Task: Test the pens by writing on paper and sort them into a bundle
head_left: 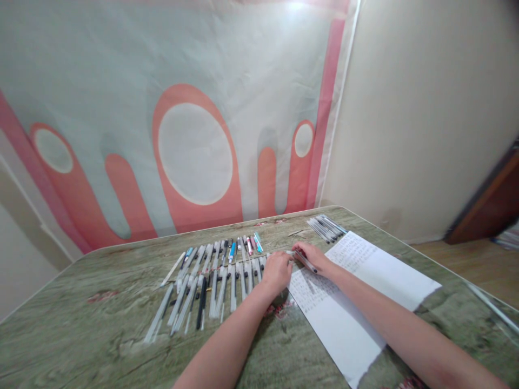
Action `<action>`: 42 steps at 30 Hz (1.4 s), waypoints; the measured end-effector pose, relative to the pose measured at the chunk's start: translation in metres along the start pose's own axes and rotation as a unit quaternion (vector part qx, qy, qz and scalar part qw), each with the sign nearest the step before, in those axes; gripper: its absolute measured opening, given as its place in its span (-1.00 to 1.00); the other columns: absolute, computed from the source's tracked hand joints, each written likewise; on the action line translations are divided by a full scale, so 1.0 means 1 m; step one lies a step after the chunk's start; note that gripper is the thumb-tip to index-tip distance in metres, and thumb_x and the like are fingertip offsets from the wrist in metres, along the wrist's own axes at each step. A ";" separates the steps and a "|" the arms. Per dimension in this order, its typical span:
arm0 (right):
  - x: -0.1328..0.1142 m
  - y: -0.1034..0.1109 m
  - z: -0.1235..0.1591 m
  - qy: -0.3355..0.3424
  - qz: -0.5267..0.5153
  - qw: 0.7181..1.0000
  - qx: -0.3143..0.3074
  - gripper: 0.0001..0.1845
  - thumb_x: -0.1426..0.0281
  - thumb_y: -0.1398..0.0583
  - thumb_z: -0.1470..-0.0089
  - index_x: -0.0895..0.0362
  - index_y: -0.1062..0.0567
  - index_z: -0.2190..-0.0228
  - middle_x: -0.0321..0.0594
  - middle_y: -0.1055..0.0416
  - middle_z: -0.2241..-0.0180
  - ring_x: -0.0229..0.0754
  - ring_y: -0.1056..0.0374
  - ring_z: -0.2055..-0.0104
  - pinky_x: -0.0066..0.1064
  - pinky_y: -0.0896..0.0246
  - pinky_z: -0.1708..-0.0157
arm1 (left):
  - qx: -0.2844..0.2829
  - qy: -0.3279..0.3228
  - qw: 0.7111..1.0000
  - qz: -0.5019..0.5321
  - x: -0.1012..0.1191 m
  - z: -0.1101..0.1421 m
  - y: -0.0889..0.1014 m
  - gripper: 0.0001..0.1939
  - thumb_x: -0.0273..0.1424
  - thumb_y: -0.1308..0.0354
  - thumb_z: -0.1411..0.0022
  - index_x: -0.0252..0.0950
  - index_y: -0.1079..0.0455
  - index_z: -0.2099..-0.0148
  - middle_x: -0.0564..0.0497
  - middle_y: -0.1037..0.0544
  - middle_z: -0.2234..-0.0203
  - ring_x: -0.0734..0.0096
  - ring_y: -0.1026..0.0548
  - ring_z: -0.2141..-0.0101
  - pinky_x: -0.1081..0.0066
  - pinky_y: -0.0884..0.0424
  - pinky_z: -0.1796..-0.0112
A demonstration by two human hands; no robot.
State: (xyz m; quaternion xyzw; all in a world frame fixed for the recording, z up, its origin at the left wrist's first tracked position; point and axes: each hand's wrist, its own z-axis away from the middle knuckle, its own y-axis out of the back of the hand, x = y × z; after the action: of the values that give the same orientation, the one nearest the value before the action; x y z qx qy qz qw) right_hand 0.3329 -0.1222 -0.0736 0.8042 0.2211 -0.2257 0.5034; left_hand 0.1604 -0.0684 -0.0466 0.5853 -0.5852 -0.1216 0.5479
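Observation:
My right hand (315,257) is closed around a pen (306,262) with a dark end, held just above the handwritten sheet (348,319). Close beside it, my left hand (279,271) has its fingers curled and pressed together near a small pale piece between the hands. What the left fingers grip is hidden. To the left lie rows of clear pen barrels, caps and thin refills (217,286), with the nearest ones beside my left hand. A black pen barrel (201,302) stands out among them.
At the back right of the wood-patterned table (117,302) lies a bundle of pens (326,228). A blue marker (232,252) and a pink one (249,246) are in the back row. A patterned sheet (194,151) hangs behind the table.

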 end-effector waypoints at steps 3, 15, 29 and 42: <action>-0.004 0.001 -0.002 0.000 -0.019 0.999 0.030 -0.77 0.34 -0.10 0.06 0.12 -0.39 0.30 -0.30 -0.41 0.48 -0.23 -0.29 0.47 -0.42 -0.17 0.43 | 0.037 0.039 0.994 0.095 -0.001 -0.004 -0.001 -0.78 -0.42 -0.01 -0.09 -0.29 -0.40 0.21 -0.09 -0.47 0.28 0.31 -0.38 0.24 0.33 -0.22 0.16; -0.038 0.004 0.004 0.067 -0.094 0.981 0.155 -0.78 0.31 -0.10 -0.01 0.14 -0.40 0.29 -0.23 -0.38 0.41 -0.24 -0.27 0.42 -0.38 -0.21 0.38 | -0.002 0.270 0.809 0.522 0.001 -0.013 -0.003 -0.71 -0.26 -0.13 -0.02 -0.40 -0.41 0.29 -0.11 -0.49 0.40 0.56 -0.40 0.50 0.61 -0.08 0.60; -0.053 0.007 0.012 0.096 -0.053 0.973 0.201 -0.80 0.34 -0.06 -0.03 0.11 -0.39 0.29 -0.21 -0.37 0.39 -0.22 -0.26 0.41 -0.36 -0.22 0.37 | -0.022 0.310 0.697 0.646 0.005 -0.013 -0.002 -0.75 -0.31 -0.25 0.09 -0.38 -0.39 0.38 0.01 -0.42 0.47 0.69 -0.26 0.58 0.62 -0.08 0.58; -0.054 0.005 0.015 0.086 -0.045 0.973 0.212 -0.82 0.33 -0.09 -0.02 0.11 -0.39 0.31 -0.20 -0.38 0.40 -0.21 -0.29 0.42 -0.35 -0.24 0.36 | -0.029 0.319 0.692 0.647 0.011 -0.013 -0.004 -0.86 -0.36 -0.12 -0.06 -0.35 -0.32 0.35 0.05 -0.39 0.52 0.65 -0.31 0.57 0.61 -0.10 0.59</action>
State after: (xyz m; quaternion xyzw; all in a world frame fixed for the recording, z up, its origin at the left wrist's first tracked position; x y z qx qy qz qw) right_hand 0.2910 -0.1449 -0.0441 0.8982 0.2468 -0.2194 0.2902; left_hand 0.1754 -0.0719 -0.0396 0.0487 -0.6052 0.4401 0.6616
